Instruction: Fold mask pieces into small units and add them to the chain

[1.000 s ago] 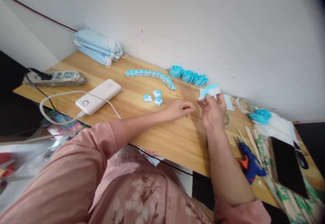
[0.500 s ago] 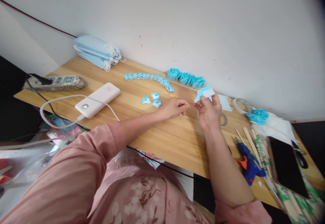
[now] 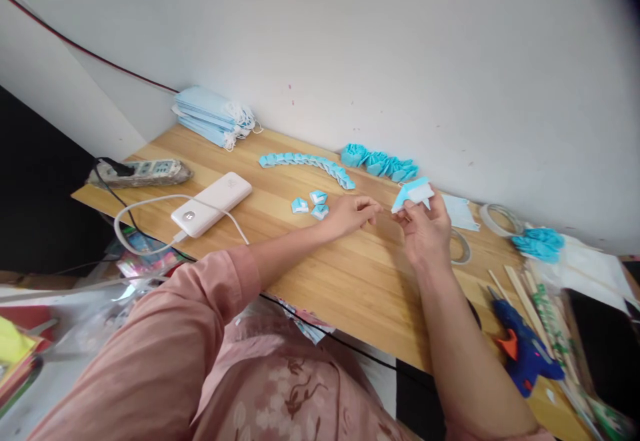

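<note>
My right hand (image 3: 423,228) is closed on a folded blue-and-white piece of mask fabric (image 3: 414,194), held up above the table. Just left of it, my left hand (image 3: 355,216) has its fingers pinched together, apart from the fabric; whatever they may grip is too small to make out. Beside the left hand lie three small folded blue pieces (image 3: 310,206). Behind them a curved row of folded blue pieces (image 3: 310,163) rests on the wood. Several blue fabric flowers (image 3: 379,163) sit against the wall, near a flat light-blue piece (image 3: 461,212).
A stack of blue masks (image 3: 213,116), a power strip (image 3: 145,172) and a white power bank (image 3: 213,204) with its cable are on the left. To the right are tape rolls (image 3: 500,220), a blue flower (image 3: 540,244), a blue glue gun (image 3: 527,348), wooden sticks and a phone (image 3: 605,348).
The whole view has shifted, so things appear farther right and slightly lower. My right hand still holds the folded fabric, and my left hand stays pinched beside it.
</note>
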Available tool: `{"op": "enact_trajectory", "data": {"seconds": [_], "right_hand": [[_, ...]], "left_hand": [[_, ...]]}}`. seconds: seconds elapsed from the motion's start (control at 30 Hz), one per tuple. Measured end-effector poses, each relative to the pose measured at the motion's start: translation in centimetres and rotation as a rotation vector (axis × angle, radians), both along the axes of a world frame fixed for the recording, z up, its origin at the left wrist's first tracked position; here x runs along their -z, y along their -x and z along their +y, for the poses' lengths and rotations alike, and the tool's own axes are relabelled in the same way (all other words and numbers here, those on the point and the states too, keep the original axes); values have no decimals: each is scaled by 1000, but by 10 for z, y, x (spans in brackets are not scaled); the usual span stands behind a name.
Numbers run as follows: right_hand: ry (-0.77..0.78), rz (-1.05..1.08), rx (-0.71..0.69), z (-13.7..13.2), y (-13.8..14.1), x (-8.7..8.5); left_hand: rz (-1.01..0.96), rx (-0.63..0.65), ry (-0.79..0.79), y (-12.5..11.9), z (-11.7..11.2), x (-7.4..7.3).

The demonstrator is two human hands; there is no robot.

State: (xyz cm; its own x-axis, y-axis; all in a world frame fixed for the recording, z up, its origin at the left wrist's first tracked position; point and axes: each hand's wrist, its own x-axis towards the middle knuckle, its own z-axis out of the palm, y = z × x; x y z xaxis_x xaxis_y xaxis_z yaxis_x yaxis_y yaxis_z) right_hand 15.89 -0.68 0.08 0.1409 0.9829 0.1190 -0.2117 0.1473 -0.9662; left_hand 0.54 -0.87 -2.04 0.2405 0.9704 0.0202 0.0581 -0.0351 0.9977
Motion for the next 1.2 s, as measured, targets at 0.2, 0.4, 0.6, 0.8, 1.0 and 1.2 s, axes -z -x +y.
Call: {"op": "enact_trajectory", "data": {"seconds": [0.2,0.4,0.6,0.8,1.0,1.2], "right_hand": [[-24,-101,-27,0,3,7],[-46,-266,-150,-2,4,15],[-65,-263,-197,-3,4,13],[-53,-289,-192,-4,4,13],[-49,-281,-218,-5,4,12],[-38,-258,-153,-6,-3,2]], "left_hand": [[-81,-80,-37,4,4,-1],[-129,-101,-47,8,3,-9],[-179,-48,-8,8,0,-17],[-160,-69,62,10,0,-16],[-147,-64,45,11,1,-13],[-74,-31,34,11,-3,-19]]}}
